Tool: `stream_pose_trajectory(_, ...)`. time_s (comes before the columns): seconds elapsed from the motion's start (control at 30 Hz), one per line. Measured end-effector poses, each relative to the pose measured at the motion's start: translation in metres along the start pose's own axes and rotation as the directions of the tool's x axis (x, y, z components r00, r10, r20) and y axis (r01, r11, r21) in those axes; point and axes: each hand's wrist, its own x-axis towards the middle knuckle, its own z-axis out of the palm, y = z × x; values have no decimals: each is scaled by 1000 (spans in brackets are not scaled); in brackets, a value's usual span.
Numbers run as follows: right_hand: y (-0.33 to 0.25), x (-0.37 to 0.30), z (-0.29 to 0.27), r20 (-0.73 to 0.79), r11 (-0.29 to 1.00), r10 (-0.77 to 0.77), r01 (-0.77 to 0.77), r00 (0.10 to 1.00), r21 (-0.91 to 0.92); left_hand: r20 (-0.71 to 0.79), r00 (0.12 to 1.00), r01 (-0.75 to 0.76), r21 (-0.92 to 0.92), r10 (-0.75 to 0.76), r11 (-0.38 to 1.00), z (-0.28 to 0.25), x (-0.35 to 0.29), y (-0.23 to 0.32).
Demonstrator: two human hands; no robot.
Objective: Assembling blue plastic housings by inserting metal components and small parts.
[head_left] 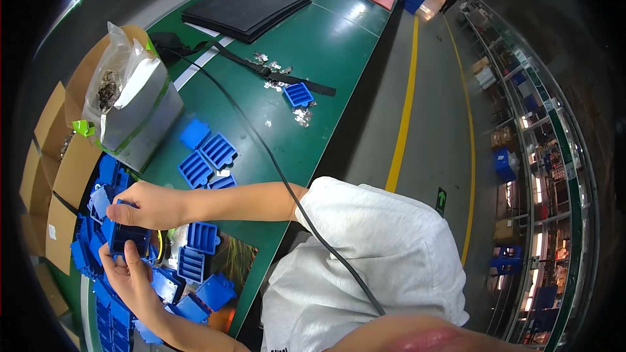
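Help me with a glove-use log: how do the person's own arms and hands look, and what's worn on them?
The right hand and left hand are ungloved. A loose, short white sleeve covers the right upper arm, leaving the right forearm bare; a thin black cable crosses near its hem. The left forearm is bare too, with no sleeve in view.

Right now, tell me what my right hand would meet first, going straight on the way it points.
Beyond the blue tray it holds, your right hand would probably meet loose blue pieces first, with the cardboard box behind; depth is unclear, so it might pass above them.
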Motion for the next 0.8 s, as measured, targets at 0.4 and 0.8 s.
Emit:
stream_pose_trajectory(0.4,10,-1,-3,45,998,64,-65,997,22,61,998,16,9,-16,1000,-1,-6,6)
stream_pose_trajectory(0.8,6,-3,1,23,996,73,-75,997,58,63,998,4,7,-4,1000,-2,-6,7)
